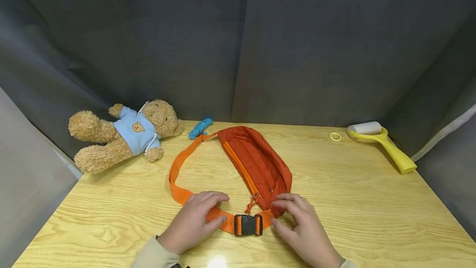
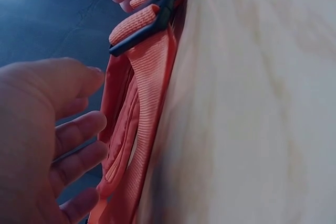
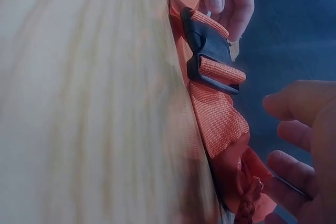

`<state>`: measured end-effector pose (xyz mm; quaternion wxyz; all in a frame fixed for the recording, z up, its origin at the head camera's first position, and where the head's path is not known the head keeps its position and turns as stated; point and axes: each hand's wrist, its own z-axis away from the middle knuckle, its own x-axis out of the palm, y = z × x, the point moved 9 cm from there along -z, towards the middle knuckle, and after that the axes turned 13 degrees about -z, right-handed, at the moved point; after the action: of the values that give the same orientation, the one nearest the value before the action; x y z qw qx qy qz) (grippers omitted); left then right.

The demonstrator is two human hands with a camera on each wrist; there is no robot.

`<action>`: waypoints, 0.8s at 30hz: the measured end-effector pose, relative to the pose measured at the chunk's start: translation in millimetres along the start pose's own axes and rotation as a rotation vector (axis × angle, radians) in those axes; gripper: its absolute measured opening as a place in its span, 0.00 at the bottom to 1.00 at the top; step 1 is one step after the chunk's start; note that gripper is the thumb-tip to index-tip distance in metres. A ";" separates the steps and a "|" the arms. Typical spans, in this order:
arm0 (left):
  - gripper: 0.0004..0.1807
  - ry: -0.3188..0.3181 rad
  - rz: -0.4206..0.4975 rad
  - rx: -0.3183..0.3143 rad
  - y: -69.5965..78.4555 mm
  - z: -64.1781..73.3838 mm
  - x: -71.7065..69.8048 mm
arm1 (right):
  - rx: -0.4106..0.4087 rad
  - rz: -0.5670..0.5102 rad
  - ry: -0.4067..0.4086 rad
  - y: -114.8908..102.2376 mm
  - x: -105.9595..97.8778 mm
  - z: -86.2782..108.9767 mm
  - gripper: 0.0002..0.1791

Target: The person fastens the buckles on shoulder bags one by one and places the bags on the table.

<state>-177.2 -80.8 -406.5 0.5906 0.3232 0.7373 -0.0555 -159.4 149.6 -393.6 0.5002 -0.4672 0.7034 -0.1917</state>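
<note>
An orange-red waist bag (image 1: 256, 160) lies on the table, its orange strap (image 1: 179, 173) looped to the left. Its black buckle (image 1: 248, 225) is fastened at the near side, between both hands. My left hand (image 1: 195, 220) hovers over the strap left of the buckle, fingers loosely bent and holding nothing. On the other side my right hand (image 1: 301, 226) is held beside the bag's near end, fingers spread and relaxed. In the right wrist view a gap shows between the thumb and the strap (image 3: 218, 119). A braided zipper pull (image 3: 249, 198) hangs near those fingertips.
A teddy bear (image 1: 135, 131) in a blue shirt lies at the back left, next to a blue cord bundle (image 1: 201, 128). Toward the back right are a yellow ring (image 1: 335, 137) and a yellow-handled lint roller (image 1: 394, 148). Dark curtains (image 1: 238, 49) enclose the wooden table.
</note>
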 end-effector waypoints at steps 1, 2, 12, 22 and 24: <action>0.23 0.004 -0.004 0.001 0.0 0.2 -0.6 | -0.003 0.002 0.001 0.0 -0.2 0.2 0.20; 0.23 0.008 -0.007 0.002 0.1 0.1 -1.2 | -0.008 0.008 0.004 -0.4 -0.8 0.4 0.20; 0.23 0.011 -0.025 0.001 -0.8 1.6 -3.1 | -0.058 0.035 0.016 -3.0 -4.7 3.3 0.22; 0.23 0.036 -0.054 0.013 -1.6 3.6 -5.5 | -0.060 0.055 0.021 -2.1 -7.9 5.1 0.23; 0.22 0.036 -0.055 0.012 -1.7 3.8 -5.4 | -0.057 0.060 0.021 -1.9 -8.6 5.5 0.23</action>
<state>-174.4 -86.1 -403.2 0.5737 0.3072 0.7560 -0.0705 -153.1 157.0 -390.1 0.4847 -0.4581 0.7275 -0.1614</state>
